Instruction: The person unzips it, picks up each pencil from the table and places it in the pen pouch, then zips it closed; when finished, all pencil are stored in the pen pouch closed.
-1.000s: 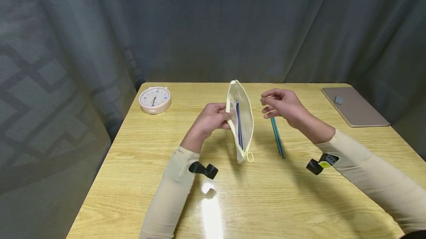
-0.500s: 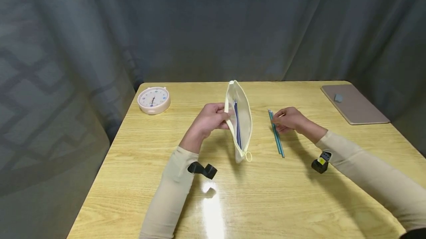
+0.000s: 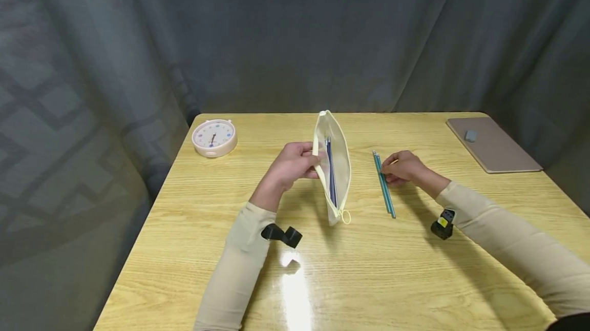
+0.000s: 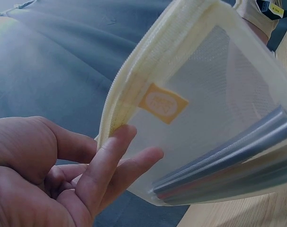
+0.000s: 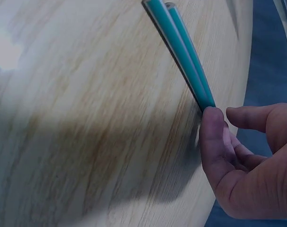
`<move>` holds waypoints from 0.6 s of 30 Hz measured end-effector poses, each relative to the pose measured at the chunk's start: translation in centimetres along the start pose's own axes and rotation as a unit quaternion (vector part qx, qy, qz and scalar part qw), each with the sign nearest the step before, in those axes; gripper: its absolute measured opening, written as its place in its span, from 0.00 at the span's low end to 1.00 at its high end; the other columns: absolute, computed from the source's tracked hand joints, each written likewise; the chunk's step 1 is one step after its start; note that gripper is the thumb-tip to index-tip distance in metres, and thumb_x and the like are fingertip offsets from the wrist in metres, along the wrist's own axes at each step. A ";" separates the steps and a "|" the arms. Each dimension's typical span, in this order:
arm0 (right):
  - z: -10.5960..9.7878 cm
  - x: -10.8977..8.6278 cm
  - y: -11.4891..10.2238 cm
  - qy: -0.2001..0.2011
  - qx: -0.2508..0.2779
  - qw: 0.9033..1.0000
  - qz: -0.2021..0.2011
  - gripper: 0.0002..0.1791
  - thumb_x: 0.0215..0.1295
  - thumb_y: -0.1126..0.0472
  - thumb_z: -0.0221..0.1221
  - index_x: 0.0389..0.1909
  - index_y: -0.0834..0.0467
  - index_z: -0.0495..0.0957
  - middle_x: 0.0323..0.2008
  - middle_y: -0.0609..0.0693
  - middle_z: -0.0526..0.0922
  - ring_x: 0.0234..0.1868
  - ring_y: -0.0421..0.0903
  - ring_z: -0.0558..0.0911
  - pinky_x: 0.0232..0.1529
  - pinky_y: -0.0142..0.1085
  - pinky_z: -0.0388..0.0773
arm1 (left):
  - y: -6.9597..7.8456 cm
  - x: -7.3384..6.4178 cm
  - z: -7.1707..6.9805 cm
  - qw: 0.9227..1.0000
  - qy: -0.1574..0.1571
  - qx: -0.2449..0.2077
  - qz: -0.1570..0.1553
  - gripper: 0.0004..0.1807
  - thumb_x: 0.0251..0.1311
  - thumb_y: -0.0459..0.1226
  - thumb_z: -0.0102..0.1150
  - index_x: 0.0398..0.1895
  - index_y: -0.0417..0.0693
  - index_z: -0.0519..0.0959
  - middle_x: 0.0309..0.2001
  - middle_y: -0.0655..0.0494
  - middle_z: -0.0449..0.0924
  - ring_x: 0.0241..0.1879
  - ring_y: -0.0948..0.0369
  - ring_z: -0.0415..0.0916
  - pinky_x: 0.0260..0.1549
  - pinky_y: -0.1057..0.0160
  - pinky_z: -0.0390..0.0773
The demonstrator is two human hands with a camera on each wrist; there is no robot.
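Note:
My left hand (image 3: 297, 162) grips one side of a pale yellow mesh zip pouch (image 3: 342, 167), thumb inside the rim and fingers outside. The pouch hangs upright with its mouth wide open. Several slim pencils, dark blue ones (image 3: 331, 177) among them, stand inside it. In the left wrist view the pencils (image 4: 228, 151) show through the mesh, below an orange label (image 4: 163, 103). Two teal pencils (image 3: 385, 187) lie side by side on the table. My right hand (image 3: 401, 167) is beside them, fingertips right at their upper part; in the right wrist view a gap shows between thumb and forefinger.
A pink round clock (image 3: 214, 138) is at the back left of the wooden table (image 3: 221, 218). At the back right lies a mauve notebook (image 3: 502, 149) with a small grey-blue block (image 3: 470, 136) on it. A dark curtain (image 3: 295, 39) hangs behind.
My right hand has come down from above the teal pencils to their right side, then shifted only slightly. The left hand and pouch have stayed in place.

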State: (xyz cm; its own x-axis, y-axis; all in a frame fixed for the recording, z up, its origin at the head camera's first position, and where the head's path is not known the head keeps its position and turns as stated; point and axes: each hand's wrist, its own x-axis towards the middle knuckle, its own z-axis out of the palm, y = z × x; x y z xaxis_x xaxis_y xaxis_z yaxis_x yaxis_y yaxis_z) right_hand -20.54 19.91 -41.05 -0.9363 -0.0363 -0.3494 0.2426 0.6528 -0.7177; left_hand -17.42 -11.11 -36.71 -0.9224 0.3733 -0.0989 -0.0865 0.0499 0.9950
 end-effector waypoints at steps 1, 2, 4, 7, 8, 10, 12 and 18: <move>0.0 0.0 0.0 0.002 0.000 1.000 0.001 0.17 0.73 0.66 0.59 0.55 0.75 0.72 0.28 0.50 0.83 0.24 0.38 0.84 0.33 0.37 0.91 | 0.0 0.0 0.0 1.000 0.000 0.000 -0.001 0.20 0.73 0.26 0.54 0.66 0.28 0.74 0.53 0.33 0.84 0.29 0.63 0.82 0.36 0.65 0.90; 0.0 0.1 0.1 0.004 -0.002 1.000 0.003 0.17 0.73 0.66 0.59 0.55 0.75 0.72 0.28 0.50 0.83 0.24 0.38 0.84 0.32 0.37 0.91 | 0.0 0.0 0.0 1.000 0.000 0.000 -0.001 0.20 0.73 0.26 0.54 0.66 0.29 0.74 0.53 0.33 0.84 0.29 0.63 0.82 0.36 0.65 0.90; 0.0 0.2 0.3 0.004 -0.002 1.000 0.004 0.17 0.73 0.66 0.59 0.55 0.75 0.72 0.27 0.50 0.83 0.24 0.38 0.84 0.32 0.36 0.90 | 0.0 0.0 0.0 1.000 -0.001 -0.001 -0.002 0.20 0.73 0.26 0.53 0.66 0.29 0.74 0.53 0.33 0.84 0.29 0.63 0.82 0.36 0.65 0.90; 0.1 0.3 0.5 0.003 -0.003 1.000 0.006 0.17 0.72 0.66 0.60 0.55 0.74 0.72 0.26 0.49 0.83 0.24 0.37 0.83 0.31 0.35 0.90 | 0.1 0.0 0.0 1.000 -0.001 0.001 -0.001 0.20 0.73 0.26 0.54 0.66 0.29 0.74 0.53 0.33 0.84 0.29 0.63 0.82 0.36 0.65 0.90; 0.1 0.3 0.5 0.003 -0.003 1.000 0.007 0.17 0.72 0.66 0.60 0.55 0.74 0.72 0.26 0.49 0.83 0.24 0.37 0.83 0.31 0.35 0.90 | 0.1 0.0 0.0 1.000 -0.001 0.002 -0.001 0.20 0.73 0.27 0.54 0.66 0.29 0.74 0.53 0.33 0.84 0.29 0.63 0.82 0.36 0.65 0.90; 0.1 0.3 0.6 0.003 -0.002 1.000 0.007 0.17 0.72 0.66 0.60 0.54 0.74 0.72 0.26 0.49 0.83 0.24 0.37 0.83 0.30 0.35 0.90 | 0.1 0.0 0.0 1.000 -0.001 0.002 -0.002 0.20 0.73 0.27 0.54 0.66 0.29 0.74 0.52 0.33 0.84 0.29 0.63 0.82 0.36 0.65 0.90; 0.1 0.4 0.6 0.004 -0.003 1.000 0.008 0.17 0.72 0.67 0.60 0.54 0.74 0.72 0.26 0.49 0.83 0.24 0.37 0.84 0.30 0.35 0.90 | 0.0 0.1 0.0 1.000 -0.003 0.004 -0.002 0.20 0.73 0.27 0.55 0.66 0.28 0.74 0.52 0.33 0.84 0.29 0.63 0.82 0.36 0.65 0.90; 0.0 0.5 0.8 0.010 -0.014 1.000 0.005 0.16 0.72 0.67 0.61 0.53 0.74 0.73 0.28 0.51 0.83 0.25 0.38 0.84 0.30 0.36 0.90 | -0.1 0.1 -0.1 1.000 -0.004 0.002 0.001 0.20 0.73 0.27 0.55 0.66 0.29 0.75 0.52 0.32 0.84 0.30 0.62 0.82 0.36 0.65 0.90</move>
State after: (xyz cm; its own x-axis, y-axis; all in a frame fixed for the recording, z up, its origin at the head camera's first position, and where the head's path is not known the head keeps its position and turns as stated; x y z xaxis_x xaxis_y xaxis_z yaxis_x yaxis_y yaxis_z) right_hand -20.79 20.40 -41.83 -0.9387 -0.0147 -0.3445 0.2450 0.6745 -0.6964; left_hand -17.56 -11.16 -36.79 -0.9198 0.3799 -0.0977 -0.0834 0.0539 0.9951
